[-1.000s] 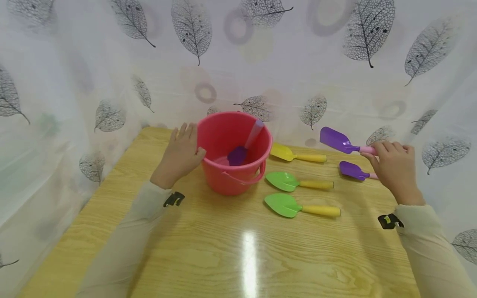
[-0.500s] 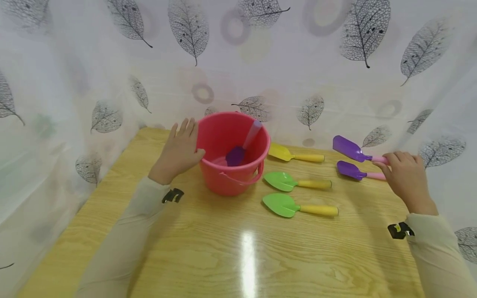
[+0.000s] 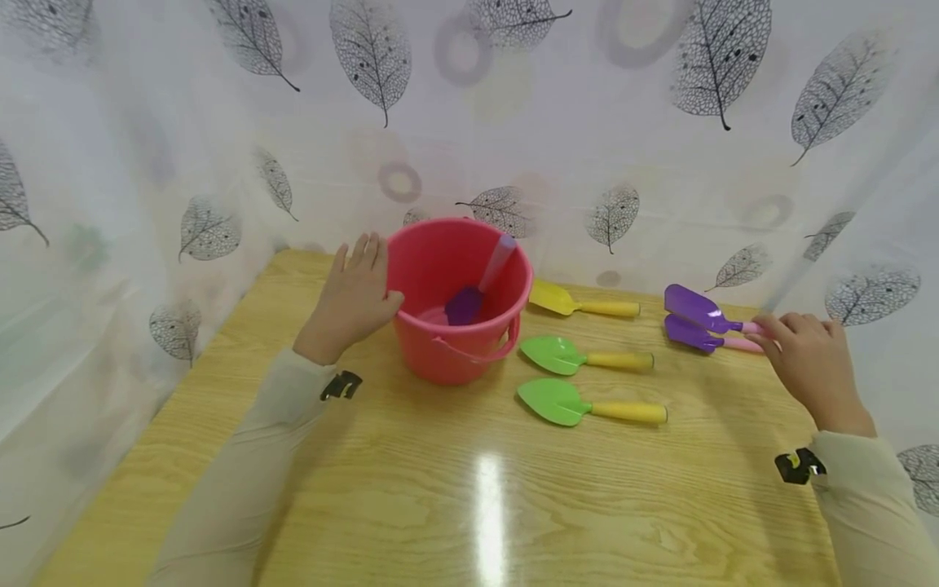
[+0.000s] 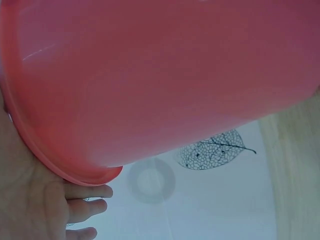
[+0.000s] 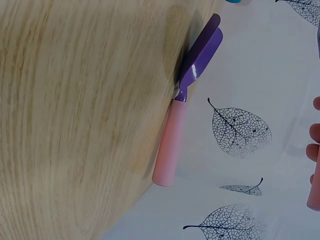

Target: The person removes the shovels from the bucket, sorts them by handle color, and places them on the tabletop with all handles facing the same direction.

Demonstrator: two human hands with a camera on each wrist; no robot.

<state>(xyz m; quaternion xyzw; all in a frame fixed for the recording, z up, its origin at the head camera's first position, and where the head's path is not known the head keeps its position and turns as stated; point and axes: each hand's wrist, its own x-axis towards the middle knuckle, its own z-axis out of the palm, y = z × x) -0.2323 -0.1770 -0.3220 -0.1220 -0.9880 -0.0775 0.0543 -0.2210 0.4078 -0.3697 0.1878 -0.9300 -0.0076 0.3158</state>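
Note:
My left hand (image 3: 350, 306) rests with straight fingers against the left rim of a pink-red bucket (image 3: 443, 355); its thumb lies at the rim. In the left wrist view the bucket wall (image 4: 165, 80) fills most of the picture. Inside the bucket leans a purple toy shovel (image 3: 465, 306) with a pale handle. At the right, my right hand (image 3: 814, 371) holds another purple toy shovel (image 3: 697, 308) by its pink handle, blade pointing left. That blade overlaps, in the head view, a matching purple shovel (image 3: 741, 345) lying on the table, also seen whole in the right wrist view (image 5: 170, 142).
Between bucket and right hand lie a yellow trowel (image 3: 609, 309) and two green trowels with yellow handles, one farther back (image 3: 553, 355) and one nearer (image 3: 555, 401). A leaf-print curtain (image 3: 550, 139) hangs behind the wooden table (image 3: 396, 505).
My right hand has moved right and down toward me with the held shovel, bringing it over the lying purple one. The left hand has stayed at the bucket.

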